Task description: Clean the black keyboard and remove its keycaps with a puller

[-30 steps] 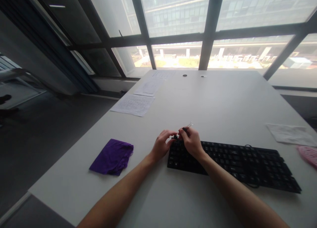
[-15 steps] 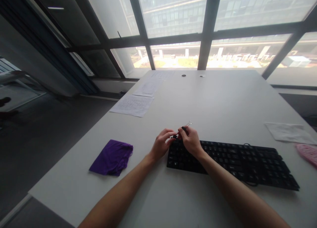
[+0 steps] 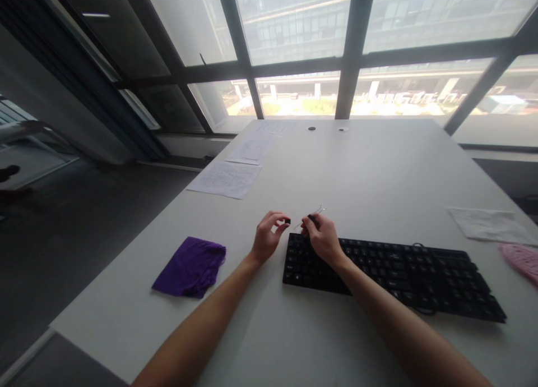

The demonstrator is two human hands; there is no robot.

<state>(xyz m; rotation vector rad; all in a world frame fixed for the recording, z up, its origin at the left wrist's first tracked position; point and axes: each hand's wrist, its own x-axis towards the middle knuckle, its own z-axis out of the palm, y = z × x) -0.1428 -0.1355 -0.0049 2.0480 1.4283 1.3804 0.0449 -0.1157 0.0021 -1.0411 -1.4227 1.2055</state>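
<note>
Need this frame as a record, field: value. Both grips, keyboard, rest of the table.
left grip: left hand, pinching a small black piece, likely a keycap, off the keyboard's upper left corner
right grip: right hand, closed on a black tool with thin wire ends
hands: apart
keyboard: black, on the table, partly hidden by the right arm
table left: purple cloth, folded; papers farther off
table right: white flat item; pink item, cut by frame edge

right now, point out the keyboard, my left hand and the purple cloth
Keyboard [image 3: 402,269]: head view, on its middle keys.
Left hand [image 3: 265,237]: head view, middle of the hand.
Purple cloth [image 3: 188,267]: head view, on its middle.
</note>
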